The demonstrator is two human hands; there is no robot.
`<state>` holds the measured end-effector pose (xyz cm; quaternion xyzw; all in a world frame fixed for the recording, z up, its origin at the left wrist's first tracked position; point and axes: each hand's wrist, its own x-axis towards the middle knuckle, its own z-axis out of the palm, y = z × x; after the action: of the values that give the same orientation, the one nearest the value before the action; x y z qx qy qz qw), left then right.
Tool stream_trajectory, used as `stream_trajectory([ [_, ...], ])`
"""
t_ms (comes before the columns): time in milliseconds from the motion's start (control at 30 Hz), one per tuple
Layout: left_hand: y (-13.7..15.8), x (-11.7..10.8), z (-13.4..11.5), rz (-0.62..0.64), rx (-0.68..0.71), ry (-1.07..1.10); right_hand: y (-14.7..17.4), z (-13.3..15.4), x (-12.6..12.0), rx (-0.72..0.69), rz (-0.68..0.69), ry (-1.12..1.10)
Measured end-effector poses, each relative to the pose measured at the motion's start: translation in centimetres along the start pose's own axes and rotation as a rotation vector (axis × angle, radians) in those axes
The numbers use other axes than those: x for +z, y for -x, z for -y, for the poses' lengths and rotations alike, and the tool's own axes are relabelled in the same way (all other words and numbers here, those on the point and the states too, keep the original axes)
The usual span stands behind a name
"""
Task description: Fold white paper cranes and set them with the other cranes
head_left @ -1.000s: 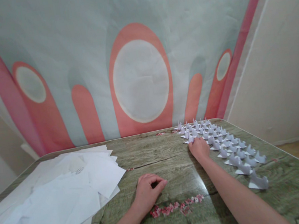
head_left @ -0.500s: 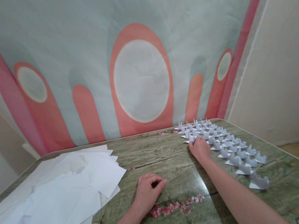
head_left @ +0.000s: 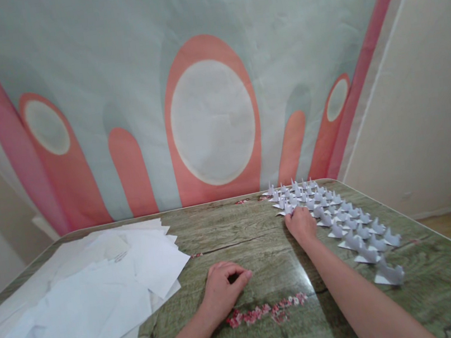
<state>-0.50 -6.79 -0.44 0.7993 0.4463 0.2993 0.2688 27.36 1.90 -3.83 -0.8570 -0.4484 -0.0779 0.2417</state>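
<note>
- R hand point(head_left: 301, 224): at L edge of the folds point(head_left: 352, 240), tips down by one in the far half of the block. Tips hidden, so can't tell if it's pinching or just touching.
- L hand point(head_left: 226, 287): loosely curled nr mid-table, small gap btwn thumb & fingers, nothing seen in it.
- Folds: white paper, upright in slanting rows on R side of table point(head_left: 225, 225), far edge twd near R; nearest one a bit apart.
- Sheets point(head_left: 95, 290): loose overlapping pile on L, well apart from R hand.
- Risk: too firm a press or pinch prob. creases or tips the fold at R hand.
- Risk: folds v. close together, so one nudge could pass down a row & skew it.
- Risk: R forearm point(head_left: 351, 286) runs alongside; a swing R could sweep the near folds.
- Risk: top looks glossy, paper likely light; a fast move or draft might slide folds or sheets.
</note>
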Motion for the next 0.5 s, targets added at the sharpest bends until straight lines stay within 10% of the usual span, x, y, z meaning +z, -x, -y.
stream_trajectory([
  [500,1.8,-2.9,-0.7,0.149,-0.039,-0.159,4.3,0.6,-3.8,-0.282,-0.006,-0.412],
])
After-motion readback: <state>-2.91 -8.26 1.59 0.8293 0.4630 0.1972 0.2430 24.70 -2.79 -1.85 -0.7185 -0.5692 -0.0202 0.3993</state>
